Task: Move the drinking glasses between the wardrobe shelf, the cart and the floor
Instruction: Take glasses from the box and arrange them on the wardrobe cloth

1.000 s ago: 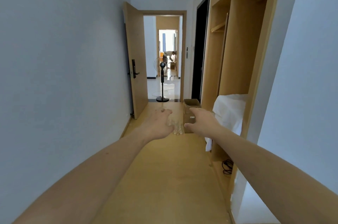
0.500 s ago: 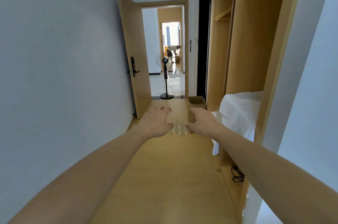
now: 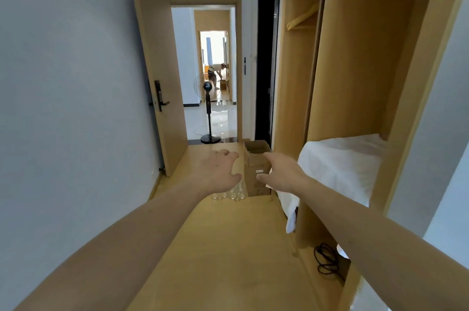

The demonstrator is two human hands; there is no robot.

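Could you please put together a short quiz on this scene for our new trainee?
1. True or false: the drinking glasses stand on the floor.
2. What stands right behind the glasses? A) a cardboard box B) a bucket C) a chair
3. Fill in: the white cloth lies on the wardrobe ____.

Key
1. True; they are clustered below the left hand.
2. A; the open cardboard box stands between the left hand and the right hand.
3. shelf.
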